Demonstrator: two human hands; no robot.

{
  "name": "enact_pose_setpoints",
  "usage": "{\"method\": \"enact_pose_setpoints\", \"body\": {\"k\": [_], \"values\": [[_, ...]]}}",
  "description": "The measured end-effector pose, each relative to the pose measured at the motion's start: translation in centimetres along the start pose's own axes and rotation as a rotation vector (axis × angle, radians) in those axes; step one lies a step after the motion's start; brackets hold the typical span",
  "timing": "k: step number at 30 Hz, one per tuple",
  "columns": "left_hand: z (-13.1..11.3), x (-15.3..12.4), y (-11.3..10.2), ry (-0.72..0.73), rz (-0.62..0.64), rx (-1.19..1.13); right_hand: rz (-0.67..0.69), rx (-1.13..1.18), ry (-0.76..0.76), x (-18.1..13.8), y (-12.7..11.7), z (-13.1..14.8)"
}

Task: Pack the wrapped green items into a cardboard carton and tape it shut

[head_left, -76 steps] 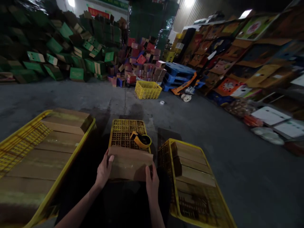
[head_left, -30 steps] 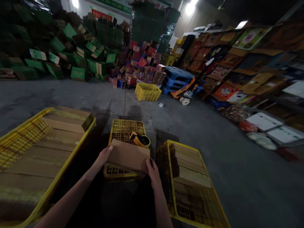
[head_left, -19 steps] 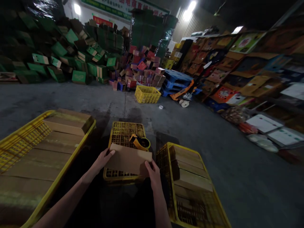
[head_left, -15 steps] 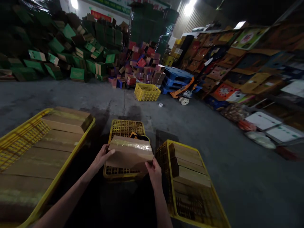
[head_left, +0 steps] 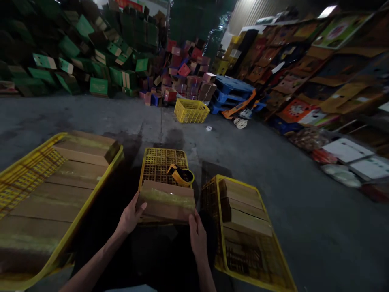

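A long brown cardboard box (head_left: 167,201) with clear tape along its top is between my two hands. My left hand (head_left: 131,215) grips its left end, thumb on the near upper edge. My right hand (head_left: 197,231) closes on the right end. Beneath the box is an upturned yellow plastic crate (head_left: 162,158); whether the box rests on it I cannot tell. Just beyond the box, a yellow-and-black tape dispenser (head_left: 181,175) lies on the crate.
At left, a yellow crate (head_left: 65,239) holds several taped boxes. Another yellow crate (head_left: 272,227) at right holds several more. Farther off stand a yellow basket (head_left: 192,111), an orange pallet jack (head_left: 240,109), blue pallets (head_left: 232,87) and piled green boxes (head_left: 99,86).
The box has tipped so its taped top faces me more and sits slightly lower. The tape dispenser behind it now shows fully. My view has tilted down.
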State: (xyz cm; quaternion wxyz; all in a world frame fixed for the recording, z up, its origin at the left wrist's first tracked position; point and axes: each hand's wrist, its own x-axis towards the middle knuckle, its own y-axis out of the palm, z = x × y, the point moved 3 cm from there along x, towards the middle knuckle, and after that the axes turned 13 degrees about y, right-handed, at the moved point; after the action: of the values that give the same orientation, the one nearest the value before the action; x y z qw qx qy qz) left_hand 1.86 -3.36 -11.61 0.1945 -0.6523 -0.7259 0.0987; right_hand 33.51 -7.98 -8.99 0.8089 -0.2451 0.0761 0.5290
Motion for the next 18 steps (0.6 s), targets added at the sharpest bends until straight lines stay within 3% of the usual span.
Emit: {"method": "enact_pose_setpoints", "body": {"k": [3, 8, 12, 15, 18], "values": [[0.0, -1.0, 0.0, 0.048, 0.020, 0.066, -0.020, -0.138, -0.052, -0.1, 0.5, 0.2], [-2.5, -0.1, 0.4, 0.357, 0.052, 0.273, -0.190, -0.449, -0.490, -1.0, 3.3, 3.3], [-5.0, 0.1, 1.7, 0.538, 0.142, 0.463, -0.101, -0.731, -0.728, -2.2, 8.1, 5.0], [-5.8, 0.0, 2.3, 0.564, 0.149, 0.521, -0.054, -0.825, -0.840, -3.1, 11.3, 5.4], [-5.9, 0.6, 2.3, 0.561, 0.168, 0.560, -0.057, -0.850, -0.873, -3.7, 12.8, 6.1]]}}
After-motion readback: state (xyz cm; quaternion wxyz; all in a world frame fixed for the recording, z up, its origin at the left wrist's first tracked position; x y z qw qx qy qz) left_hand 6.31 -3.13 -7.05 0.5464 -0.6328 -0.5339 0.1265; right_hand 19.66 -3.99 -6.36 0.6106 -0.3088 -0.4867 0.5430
